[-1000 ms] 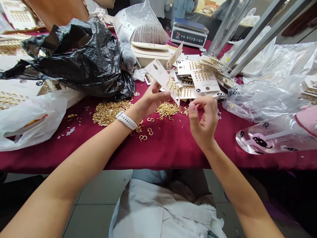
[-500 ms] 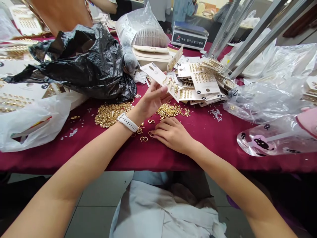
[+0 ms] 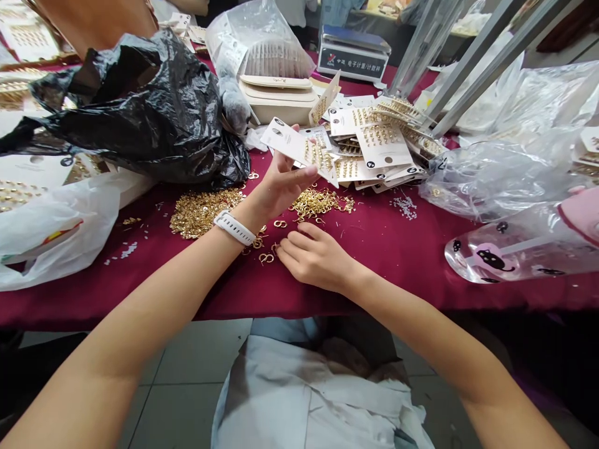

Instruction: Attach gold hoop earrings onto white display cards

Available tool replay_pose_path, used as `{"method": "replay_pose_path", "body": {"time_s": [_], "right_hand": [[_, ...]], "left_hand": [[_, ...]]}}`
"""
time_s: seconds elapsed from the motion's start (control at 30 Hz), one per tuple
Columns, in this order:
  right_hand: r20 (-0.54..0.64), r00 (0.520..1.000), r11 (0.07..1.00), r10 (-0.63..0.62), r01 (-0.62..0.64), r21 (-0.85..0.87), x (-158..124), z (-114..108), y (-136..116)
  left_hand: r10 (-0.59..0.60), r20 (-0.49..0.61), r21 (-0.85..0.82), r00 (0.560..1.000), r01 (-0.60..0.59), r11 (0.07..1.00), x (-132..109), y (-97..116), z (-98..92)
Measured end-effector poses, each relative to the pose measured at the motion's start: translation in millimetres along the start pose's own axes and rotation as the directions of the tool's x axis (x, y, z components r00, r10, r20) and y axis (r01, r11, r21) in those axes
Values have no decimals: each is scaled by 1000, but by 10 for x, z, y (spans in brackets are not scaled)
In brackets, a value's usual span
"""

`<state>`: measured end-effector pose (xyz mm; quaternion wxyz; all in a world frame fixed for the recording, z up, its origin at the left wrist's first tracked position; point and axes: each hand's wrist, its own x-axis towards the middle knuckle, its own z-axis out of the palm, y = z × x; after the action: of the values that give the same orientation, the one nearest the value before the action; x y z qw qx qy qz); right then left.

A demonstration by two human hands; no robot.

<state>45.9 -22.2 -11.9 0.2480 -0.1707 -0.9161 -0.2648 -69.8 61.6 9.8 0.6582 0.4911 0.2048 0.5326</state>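
Head view: the left hand [image 3: 281, 184] pinched an earring card [image 3: 285, 142] in its fingers. The right hand [image 3: 318, 259], fingers loosely curled and apparently empty, was just beside loose gold hooks [image 3: 266, 258] on the bench [image 3: 299, 299].

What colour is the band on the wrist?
The wristband is white; it shows best in the head view.

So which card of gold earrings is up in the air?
The white card in the left hand, lifted up; the cards beside it sit piled on the red cloth.
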Motion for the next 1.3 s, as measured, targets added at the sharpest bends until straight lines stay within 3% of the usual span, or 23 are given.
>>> {"method": "replay_pose_path", "body": {"time_s": [0.1,0.2,0.27,0.33,0.43,0.5,0.73,1.03,1.2,1.3], "right_hand": [[-51,998,999,40,-39,5,-2,-19,11],[-101,968,964,228,-210,165,-39,-87,100],[-131,913,896,387,-339,288,-91,-162,207],[-182,828,825,531,-456,333,-158,-233,329],[-281,703,757,653,-595,271,-246,-282,473],[-291,669,726,684,-660,192,-279,-270,517],[-248,692,726,678,-683,77,-286,-210,486],[-221,675,691,704,-723,-8,-293,-211,497],[-208,738,744,642,-665,-62,-301,-187,468],[-172,740,748,650,-663,-25,-295,-184,453]], "left_hand": [[-20,-8,-37,1000,20,999,-11,21,23],[-22,37,-47,999,24,999,-12,50,31],[5,78,-30,997,-3,1000,-7,61,29],[30,97,-7,995,-29,1000,-3,60,29],[9,101,30,995,-12,999,-12,36,41],[-21,123,42,992,16,999,-22,4,54],[-47,206,102,977,27,994,-27,-77,78],[-55,183,104,982,37,994,-31,-77,82],[-22,159,99,987,7,995,-36,-86,91],[-28,162,110,986,10,994,-36,-75,100]]}}
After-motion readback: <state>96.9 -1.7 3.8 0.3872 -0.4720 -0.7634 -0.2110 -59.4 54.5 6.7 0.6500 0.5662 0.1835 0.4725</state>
